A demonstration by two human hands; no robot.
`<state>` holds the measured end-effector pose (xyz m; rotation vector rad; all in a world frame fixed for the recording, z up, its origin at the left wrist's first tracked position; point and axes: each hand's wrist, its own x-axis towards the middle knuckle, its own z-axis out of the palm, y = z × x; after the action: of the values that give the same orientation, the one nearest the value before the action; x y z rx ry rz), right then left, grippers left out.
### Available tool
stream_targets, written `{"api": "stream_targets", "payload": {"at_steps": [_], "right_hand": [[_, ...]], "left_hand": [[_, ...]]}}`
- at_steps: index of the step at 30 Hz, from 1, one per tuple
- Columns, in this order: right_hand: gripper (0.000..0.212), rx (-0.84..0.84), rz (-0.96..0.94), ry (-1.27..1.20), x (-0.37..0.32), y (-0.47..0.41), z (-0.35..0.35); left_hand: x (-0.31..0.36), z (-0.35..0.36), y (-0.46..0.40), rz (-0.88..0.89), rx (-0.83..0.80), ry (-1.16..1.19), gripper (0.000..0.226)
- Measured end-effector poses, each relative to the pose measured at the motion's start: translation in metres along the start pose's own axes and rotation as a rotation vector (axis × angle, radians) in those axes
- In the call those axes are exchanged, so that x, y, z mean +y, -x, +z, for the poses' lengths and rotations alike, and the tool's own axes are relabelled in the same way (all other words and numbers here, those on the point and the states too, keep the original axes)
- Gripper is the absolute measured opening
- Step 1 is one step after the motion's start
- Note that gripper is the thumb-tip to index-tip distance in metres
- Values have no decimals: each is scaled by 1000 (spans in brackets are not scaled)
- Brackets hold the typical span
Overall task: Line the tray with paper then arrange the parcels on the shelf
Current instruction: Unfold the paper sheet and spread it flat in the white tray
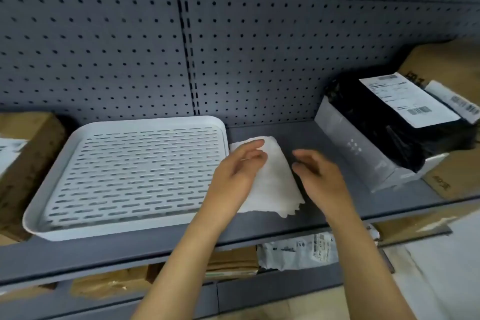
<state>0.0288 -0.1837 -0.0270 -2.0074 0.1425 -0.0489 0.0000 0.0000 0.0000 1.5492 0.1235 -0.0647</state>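
A white slotted tray (46, 212) lies bare on the grey shelf (259, 226), left of centre. Just right of it rests a folded white paper towel (275, 184). My left hand (237, 171) hovers over the paper's left edge with fingers spread, holding nothing. My right hand (319, 174) is at the paper's right edge, fingers loosely apart, also holding nothing. At the right of the shelf lies a black bagged parcel (384, 117) with a white label, resting on a white box (355, 153).
A brown cardboard box (28, 163) stands at the left end of the shelf. Brown cartons (446, 60) are stacked at the far right. Pegboard (130, 47) backs the shelf. Several parcels (296, 249) lie on the lower shelf.
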Motion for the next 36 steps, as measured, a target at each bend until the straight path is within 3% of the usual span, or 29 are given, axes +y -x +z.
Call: {"api": "stream_targets", "payload": {"at_steps": [4, 8, 19, 22, 25, 28, 31, 36], "right_hand": [[27, -132, 38, 61, 11, -5, 3], [25, -93, 19, 0, 8, -9, 1], [40, 6, -105, -182, -24, -9, 8], [43, 12, -156, -281, -50, -3, 0], [46, -13, -230, -377, -78, 6, -9], [42, -62, -254, -474, -103, 14, -14], [40, -92, -266, -526, -119, 17, -14], [37, -135, -274, -572, -134, 17, -5]], "left_hand": [[2, 12, -7, -50, -20, -25, 28], [2, 23, -11, -132, -87, -92, 33], [8, 23, -16, -71, 22, -139, 35], [9, 12, -17, -18, 126, -39, 42], [24, 4, -13, -48, 174, 120, 33], [40, -5, -9, -192, 101, 277, 53], [47, -19, -6, -266, 16, 337, 42], [53, -44, -2, -232, -18, 476, 42]]}}
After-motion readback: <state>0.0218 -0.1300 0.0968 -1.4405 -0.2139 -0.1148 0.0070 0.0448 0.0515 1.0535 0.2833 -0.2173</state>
